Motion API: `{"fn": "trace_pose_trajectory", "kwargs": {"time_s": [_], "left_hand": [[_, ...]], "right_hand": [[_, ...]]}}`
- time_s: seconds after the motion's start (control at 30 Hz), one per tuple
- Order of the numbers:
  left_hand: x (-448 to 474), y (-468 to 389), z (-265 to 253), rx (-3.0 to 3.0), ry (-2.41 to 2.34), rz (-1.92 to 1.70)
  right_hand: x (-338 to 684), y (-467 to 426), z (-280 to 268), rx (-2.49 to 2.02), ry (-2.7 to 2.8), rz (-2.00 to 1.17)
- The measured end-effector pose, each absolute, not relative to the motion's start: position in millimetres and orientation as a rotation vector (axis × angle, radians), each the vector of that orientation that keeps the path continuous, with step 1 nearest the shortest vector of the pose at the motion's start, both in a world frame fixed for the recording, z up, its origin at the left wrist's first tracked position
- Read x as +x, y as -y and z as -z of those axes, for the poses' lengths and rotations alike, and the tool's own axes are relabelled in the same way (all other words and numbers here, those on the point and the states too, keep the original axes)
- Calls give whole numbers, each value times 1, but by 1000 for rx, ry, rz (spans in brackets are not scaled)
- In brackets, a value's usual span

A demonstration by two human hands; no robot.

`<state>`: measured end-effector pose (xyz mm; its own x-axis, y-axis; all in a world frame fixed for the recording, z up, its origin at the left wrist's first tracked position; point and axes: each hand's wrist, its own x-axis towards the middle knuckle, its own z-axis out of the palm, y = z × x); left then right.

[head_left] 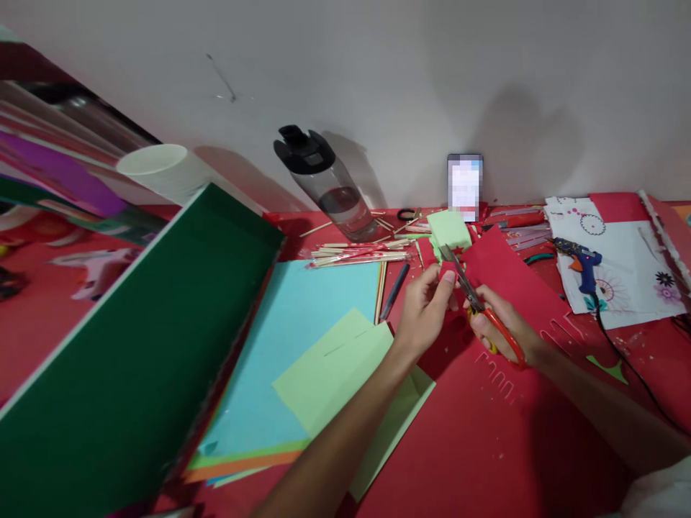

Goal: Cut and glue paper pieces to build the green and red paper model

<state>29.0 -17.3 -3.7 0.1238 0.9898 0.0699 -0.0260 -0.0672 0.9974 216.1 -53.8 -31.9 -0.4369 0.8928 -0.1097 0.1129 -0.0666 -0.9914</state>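
My left hand (pixel 424 306) is closed, pinching a small piece of red paper (pixel 447 269) between thumb and fingers. In my right hand (pixel 499 324) is a pair of scissors (pixel 502 332) with orange and yellow handles. Its blades point up and left, right beside the red piece; whether they are cutting into it I cannot tell. Just behind my hands stands a pale green block-like thing (pixel 449 229). A larger red sheet (pixel 504 270) lies to the right, partly behind the scissors.
A water bottle (pixel 340 191) and a lit phone (pixel 465 185) stand by the wall. Packed wooden sticks (pixel 361 253), blue sheets (pixel 318 295) and pale green paper (pixel 335 367) lie left. A green board (pixel 145 338) rises farther left. A blue glue gun (pixel 583 265) with a cord lies right.
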Motion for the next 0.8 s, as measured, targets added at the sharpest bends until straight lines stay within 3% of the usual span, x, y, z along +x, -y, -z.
{"fn": "trace_pose_trajectory", "kwargs": {"time_s": [0.8], "left_hand": [[26, 14, 5, 1335, -1056, -1151]], "right_hand": [[220, 49, 18, -1096, 1735, -1514]]}}
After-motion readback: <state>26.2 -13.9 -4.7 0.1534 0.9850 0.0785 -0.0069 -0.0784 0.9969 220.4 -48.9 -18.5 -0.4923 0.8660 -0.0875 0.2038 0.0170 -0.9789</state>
